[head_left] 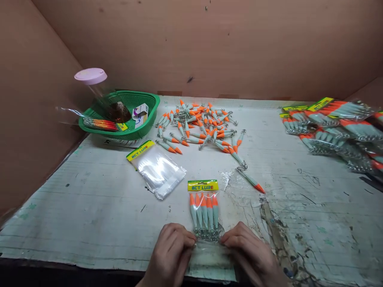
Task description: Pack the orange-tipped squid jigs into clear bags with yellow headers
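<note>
A clear bag with a yellow "BCT LURE" header [203, 207] lies flat near the table's front edge, holding several pale green lures with orange tips. My left hand [172, 251] pinches the bag's open lower end on the left side. My right hand [249, 251] pinches the same end on the right. Both hands have their fingers curled and pressed onto the plastic just below the lures' hooks. An empty bag of the same kind [157, 167] lies to the upper left of the hands.
A heap of loose lures [200, 127] sits at the table's middle back, one stray lure [250, 180] nearer. Filled bags [335, 127] are stacked at the right. A green basket [131, 111] with small items stands back left, a pink-lidded clear jar [92, 79] beside it. Brown walls enclose the table.
</note>
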The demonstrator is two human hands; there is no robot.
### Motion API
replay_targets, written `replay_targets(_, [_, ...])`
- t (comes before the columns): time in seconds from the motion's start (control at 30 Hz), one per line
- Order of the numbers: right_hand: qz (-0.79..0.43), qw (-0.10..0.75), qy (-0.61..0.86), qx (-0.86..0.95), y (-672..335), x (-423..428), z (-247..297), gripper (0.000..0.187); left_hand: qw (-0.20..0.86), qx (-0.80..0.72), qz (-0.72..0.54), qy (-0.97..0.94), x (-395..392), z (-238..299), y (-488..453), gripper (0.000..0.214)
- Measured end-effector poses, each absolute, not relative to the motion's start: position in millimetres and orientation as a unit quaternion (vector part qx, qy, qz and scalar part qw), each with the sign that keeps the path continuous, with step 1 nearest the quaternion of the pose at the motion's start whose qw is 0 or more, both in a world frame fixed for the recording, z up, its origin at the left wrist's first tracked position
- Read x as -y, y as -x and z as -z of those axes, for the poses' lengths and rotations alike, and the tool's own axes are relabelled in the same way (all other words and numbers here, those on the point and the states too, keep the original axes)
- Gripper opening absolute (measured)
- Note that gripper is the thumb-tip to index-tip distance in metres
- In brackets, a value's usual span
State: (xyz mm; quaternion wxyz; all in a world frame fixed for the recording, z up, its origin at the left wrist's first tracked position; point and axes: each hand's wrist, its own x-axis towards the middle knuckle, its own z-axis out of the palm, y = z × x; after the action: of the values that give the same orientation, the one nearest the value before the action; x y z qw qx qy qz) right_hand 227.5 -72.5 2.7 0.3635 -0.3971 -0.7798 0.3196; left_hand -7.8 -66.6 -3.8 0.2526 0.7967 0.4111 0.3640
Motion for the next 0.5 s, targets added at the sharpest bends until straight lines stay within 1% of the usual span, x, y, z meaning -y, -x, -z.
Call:
replay_targets(0.1, [-0.326,0.358,0.508,0.713,-212.7,83.5,2.0,0.014,0.299,-0.499,-0.357,-0.731,79.1,1.9,-5.1,0.016])
replay_targets(0.2, [-0.287,0.363,0.592,0.660,-198.5,86.2,7.7,0.013,0.289,-0.575,-0.372,-0.669,81.4,2.4,-17.1,0.011])
replay_targets(0.3, [-0.219,0.371,0.622,0.654,-188.6,83.8,10.5,0.015,0.265,-0.612,-0.382,-0.640,80.2,5.5,-25.1,0.006])
replay_targets(0.37, [-0.183,0.373,0.634,0.652,-184.5,80.8,10.1,0.016,0.250,-0.622,-0.378,-0.639,79.2,8.0,-28.2,0.008])
replay_targets(0.5, [-0.150,0.363,0.658,0.643,-179.7,76.0,9.3,0.018,0.207,-0.640,-0.357,-0.648,77.3,11.1,-31.3,0.011])
